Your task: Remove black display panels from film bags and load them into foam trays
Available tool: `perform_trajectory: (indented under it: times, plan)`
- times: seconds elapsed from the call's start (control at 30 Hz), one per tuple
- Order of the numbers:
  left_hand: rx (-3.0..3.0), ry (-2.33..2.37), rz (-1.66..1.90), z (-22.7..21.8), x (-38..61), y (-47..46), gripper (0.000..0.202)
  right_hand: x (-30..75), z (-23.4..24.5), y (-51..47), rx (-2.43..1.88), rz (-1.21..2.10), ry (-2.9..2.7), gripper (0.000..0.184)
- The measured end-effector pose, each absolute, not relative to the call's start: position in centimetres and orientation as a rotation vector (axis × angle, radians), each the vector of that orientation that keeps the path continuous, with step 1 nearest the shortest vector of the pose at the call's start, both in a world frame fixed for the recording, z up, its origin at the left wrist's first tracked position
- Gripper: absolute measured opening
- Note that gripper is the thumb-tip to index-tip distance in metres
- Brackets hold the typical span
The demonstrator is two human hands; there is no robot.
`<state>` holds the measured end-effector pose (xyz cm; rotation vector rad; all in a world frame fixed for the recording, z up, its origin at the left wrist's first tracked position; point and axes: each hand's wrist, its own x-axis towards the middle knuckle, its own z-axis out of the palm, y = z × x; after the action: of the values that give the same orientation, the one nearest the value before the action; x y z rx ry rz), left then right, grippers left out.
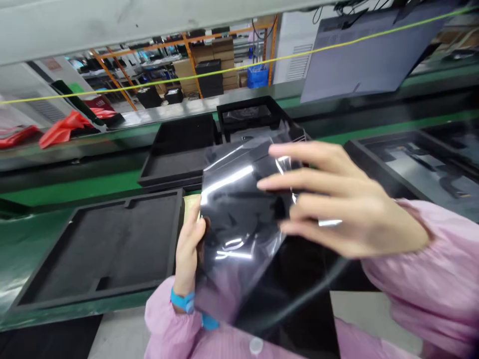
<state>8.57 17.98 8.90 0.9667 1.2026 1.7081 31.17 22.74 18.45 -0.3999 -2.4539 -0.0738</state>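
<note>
A glossy black panel (295,304) with a sheet of clear film (235,219) over its left part is held up in front of me, tilted. My left hand (188,249) grips its left edge, with the thumb on the front. Over the upper right of the film is my right hand (337,204), its fingers spread and blurred by motion. Its fingertips are at the wrinkled film edge; I cannot make out a firm grip. Light streaks reflect off the film. A blue band (182,300) circles my left wrist.
An open black tray (123,244) lies on the green bench (22,234) to the left. More black trays stand behind, including one tray (179,144) at the centre. Parts lie in a tray (396,144) on the right. Red bags (67,127) rest on the back ledge.
</note>
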Motion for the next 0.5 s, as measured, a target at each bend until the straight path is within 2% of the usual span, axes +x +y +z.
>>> perform_trajectory:
  times: [0.1,0.27,0.5]
  plan:
    - [1.098,1.222,1.748,9.6,8.3,18.5,0.033,30.0,17.9,24.7,-0.614,0.039,-2.141,0.026]
    - [1.16,1.301,1.804,9.8,7.6,18.2,0.031,28.8,16.7,25.7,-0.665,0.357,-1.908,0.027]
    - [1.21,1.367,1.753,10.2,7.8,17.8,0.03,29.0,16.1,25.8,-0.632,0.435,-1.852,0.027]
